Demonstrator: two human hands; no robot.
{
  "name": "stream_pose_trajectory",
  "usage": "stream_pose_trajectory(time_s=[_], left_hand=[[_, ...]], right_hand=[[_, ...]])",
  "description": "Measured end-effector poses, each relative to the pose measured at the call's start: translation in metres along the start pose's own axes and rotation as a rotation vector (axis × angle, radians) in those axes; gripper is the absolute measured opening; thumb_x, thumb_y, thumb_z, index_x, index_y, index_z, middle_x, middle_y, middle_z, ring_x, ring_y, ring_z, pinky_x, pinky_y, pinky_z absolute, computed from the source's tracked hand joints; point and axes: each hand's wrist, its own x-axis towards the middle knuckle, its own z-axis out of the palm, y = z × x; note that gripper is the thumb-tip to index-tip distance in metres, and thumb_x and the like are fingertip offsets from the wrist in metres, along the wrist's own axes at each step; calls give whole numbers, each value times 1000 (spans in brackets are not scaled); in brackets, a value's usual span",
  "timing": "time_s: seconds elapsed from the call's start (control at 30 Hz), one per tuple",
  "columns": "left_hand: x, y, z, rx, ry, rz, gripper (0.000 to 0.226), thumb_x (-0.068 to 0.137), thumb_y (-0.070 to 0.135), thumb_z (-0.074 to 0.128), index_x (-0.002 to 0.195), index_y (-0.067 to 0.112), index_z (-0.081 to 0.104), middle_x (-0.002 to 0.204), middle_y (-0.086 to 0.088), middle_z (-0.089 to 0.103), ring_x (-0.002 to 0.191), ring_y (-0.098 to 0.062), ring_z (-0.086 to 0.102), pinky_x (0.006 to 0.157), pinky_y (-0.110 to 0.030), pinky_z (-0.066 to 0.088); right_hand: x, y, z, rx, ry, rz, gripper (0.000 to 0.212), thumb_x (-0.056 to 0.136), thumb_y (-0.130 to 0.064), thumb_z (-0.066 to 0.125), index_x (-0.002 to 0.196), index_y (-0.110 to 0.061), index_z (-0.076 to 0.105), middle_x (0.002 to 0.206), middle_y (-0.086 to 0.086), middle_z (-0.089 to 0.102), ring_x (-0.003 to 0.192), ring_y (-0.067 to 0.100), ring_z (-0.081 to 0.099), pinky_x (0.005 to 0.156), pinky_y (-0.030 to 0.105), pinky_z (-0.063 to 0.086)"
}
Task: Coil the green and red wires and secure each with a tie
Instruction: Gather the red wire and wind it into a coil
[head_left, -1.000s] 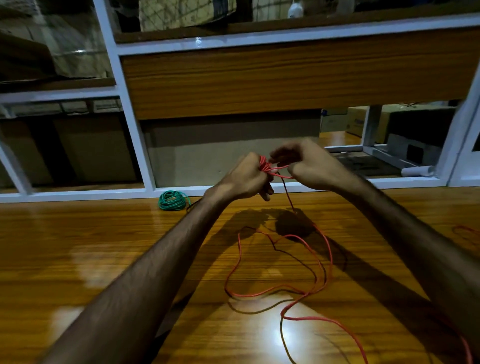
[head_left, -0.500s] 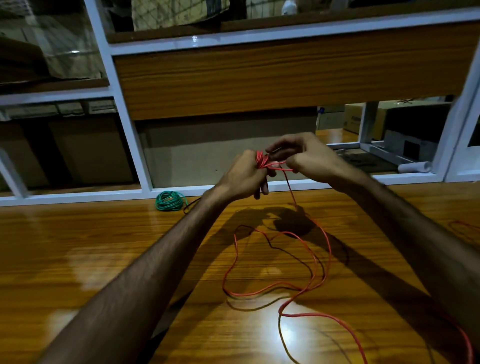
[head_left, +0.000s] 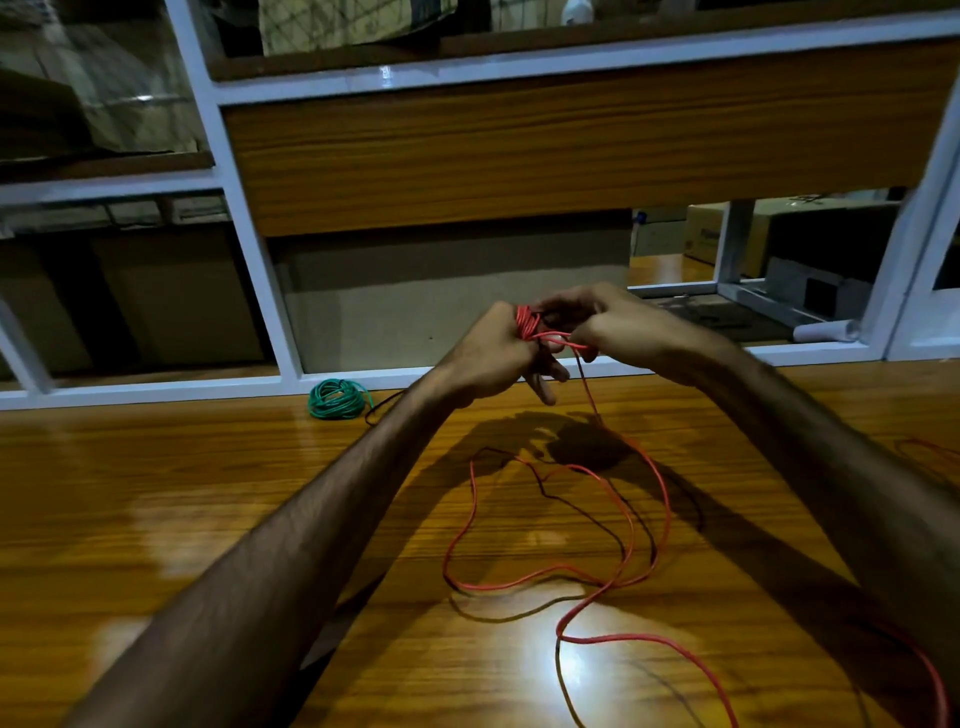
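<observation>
Since a second ago, both hands have barely shifted while winding on. From the head camera, the left hand grips the red wire coil around its fingers as a former; the right hand pinches the strand, feeding turns. Slack trails toward 5 o'clock across the surface. At 9 o'clock lies the green wire, already coiled.

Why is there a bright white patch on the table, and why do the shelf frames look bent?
Head view: the white patch is glare, a light reflecting off the glossy wooden table beside the loose red wire. The room is dim, so both arms throw dark shadows under the left hand and right hand. The white shelf frame leans and curves from wide-angle distortion.
</observation>
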Motion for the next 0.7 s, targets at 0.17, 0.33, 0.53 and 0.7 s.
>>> stream_pose_trajectory(time_s=[0.17,0.33,0.53,0.7], left_hand=[[0,-4,2,14,-36,-3,26,105,6,56,122,-11,64,88,-20,78,69,-53,67,48,-32,55],[-1,-3,3,-119,-79,-20,21,105,-3,50,118,-12,63,99,-29,74,85,-44,73,64,-34,62],[-3,-4,5,-146,-116,-24,21,101,-10,50,114,-19,63,104,-27,73,99,-40,75,92,-45,62],[-6,-3,6,-60,-115,-10,16,103,-2,52,109,-9,66,96,-20,76,98,-51,72,71,-36,64]], right_hand=[[-1,6,-2,36,-15,-13,54,95,7,41,140,-18,58,119,8,67,97,27,56,74,30,45],[-2,4,2,50,-37,-58,54,95,10,40,137,-15,61,114,15,67,85,18,53,67,25,42],[0,10,4,209,-80,-27,60,89,18,38,137,-10,61,112,16,71,79,13,68,66,24,53],[0,10,8,216,-89,-3,56,94,14,37,139,-12,58,95,8,65,70,9,57,59,19,46]])
